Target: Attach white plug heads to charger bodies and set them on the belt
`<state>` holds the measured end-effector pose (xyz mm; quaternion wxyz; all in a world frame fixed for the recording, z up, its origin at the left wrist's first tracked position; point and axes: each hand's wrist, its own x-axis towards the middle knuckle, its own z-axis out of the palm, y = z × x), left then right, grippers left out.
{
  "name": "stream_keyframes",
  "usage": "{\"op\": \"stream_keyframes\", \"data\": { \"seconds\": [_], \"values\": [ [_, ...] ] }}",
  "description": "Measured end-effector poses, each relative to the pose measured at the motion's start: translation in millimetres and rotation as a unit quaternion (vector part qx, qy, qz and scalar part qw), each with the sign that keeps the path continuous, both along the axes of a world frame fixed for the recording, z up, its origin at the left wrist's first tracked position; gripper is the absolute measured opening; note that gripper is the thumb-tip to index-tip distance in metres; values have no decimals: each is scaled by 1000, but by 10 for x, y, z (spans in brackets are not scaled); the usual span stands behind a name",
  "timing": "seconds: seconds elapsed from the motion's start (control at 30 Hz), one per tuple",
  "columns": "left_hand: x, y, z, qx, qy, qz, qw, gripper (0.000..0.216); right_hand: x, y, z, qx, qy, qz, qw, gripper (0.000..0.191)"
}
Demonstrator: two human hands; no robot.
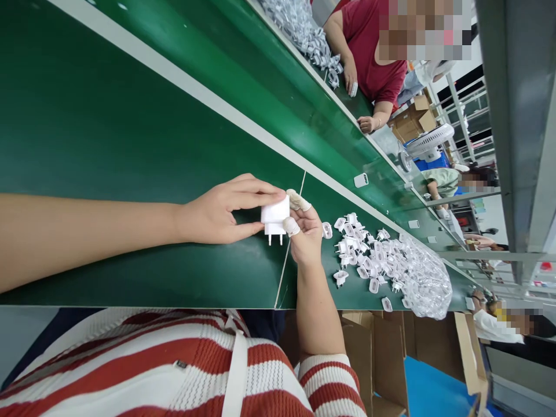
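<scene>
A white plug charger (274, 213) with two metal pins pointing toward my body is held between my two hands over the green bench. My left hand (228, 209) reaches in from the left, its fingers along the charger's top edge and its thumb at the lower side. On the other side my right hand (307, 227), with white finger cots on thumb and finger, pinches the same charger. Right of my right hand lies a loose pile of white plug pieces (365, 249), spilling from a clear plastic bag (428, 281).
Beyond a pale rail, a green conveyor belt (278, 121) carries several spaced white chargers (361, 180). Across it a person in a red top (369, 52) sits by another heap of white parts (304, 29). Open cardboard boxes (382, 353) stand below the bench at right.
</scene>
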<state>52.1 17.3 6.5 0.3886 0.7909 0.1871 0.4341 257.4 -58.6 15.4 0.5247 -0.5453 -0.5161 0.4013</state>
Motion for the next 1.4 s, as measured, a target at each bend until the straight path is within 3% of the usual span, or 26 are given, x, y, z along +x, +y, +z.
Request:
{"op": "stream_keyframes", "data": {
  "seconds": [0.17,0.33,0.47,0.53,0.6,0.63,0.7,0.8,0.9,1.0,1.17,1.27,1.4],
  "values": [
    [-8,-20,1,4,28,4,1000,46,-21,37,-88,-2,44,-21,999,72],
    [20,-19,-206,17,57,1,998,58,-112,70,-158,-15,86,-64,994,68],
    [38,7,-295,50,40,-10,998,48,-136,56,-161,-13,61,-38,997,64],
    [60,12,-259,23,42,-3,999,39,-95,4,-73,-13,0,-23,1000,65],
    [92,25,-199,-62,60,24,996,40,2,-90,75,8,-129,-53,990,66],
    [106,45,-170,-120,66,41,990,46,72,-148,155,24,-220,-84,971,66],
    [119,137,-124,-228,64,77,969,59,242,-262,287,32,-395,-148,906,66],
    [78,420,-59,-262,77,143,951,64,481,-367,346,-65,-562,-191,802,59],
    [8,873,37,-193,130,223,947,56,573,-374,291,-193,-617,-165,745,55],
    [-15,1441,138,-169,151,308,924,45,521,-320,244,-229,-620,-109,742,61],
    [-6,2234,222,-174,190,423,869,40,420,-195,206,-178,-593,-70,782,63],
    [-38,2427,218,-182,211,462,842,38,444,-130,124,-142,-582,-87,796,61],
    [-56,2497,134,-161,208,496,827,41,556,-20,-69,-70,-600,-147,783,55]
  ]
}}
